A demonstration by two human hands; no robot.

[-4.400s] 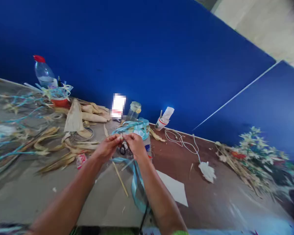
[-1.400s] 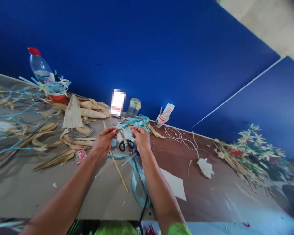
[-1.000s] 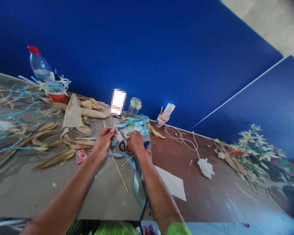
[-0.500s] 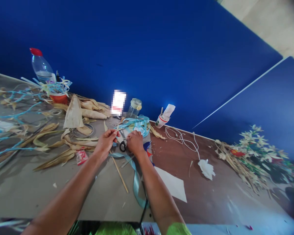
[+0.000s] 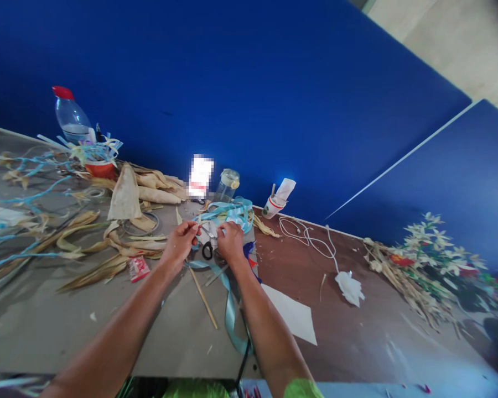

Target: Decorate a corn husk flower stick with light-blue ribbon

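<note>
Behind the work area a blue wall [image 5: 249,83] fills the upper frame, with the desk [image 5: 45,326] running beneath it, grey on the left and brown on the right. Dried husk strips [image 5: 87,243] lie scattered over the left half; a bundle of artificial flowers [image 5: 431,265] lies at far right. A plastic bottle [image 5: 69,116] with red cap stands at the back left, a glass jar [image 5: 227,185] near centre back. White paper sheet [image 5: 292,315] lies flat right of the forearms, white cord [image 5: 311,237] beyond it. Light blue ribbon [image 5: 230,301] trails from the hands toward the desk's near edge, with more loops piled behind the hands. Left hand [image 5: 180,243] pinches the ribbon end, fingers closed on it; right hand [image 5: 231,242] is curled shut just beside it over black-handled scissors [image 5: 207,250], what it grips cannot be told
</note>
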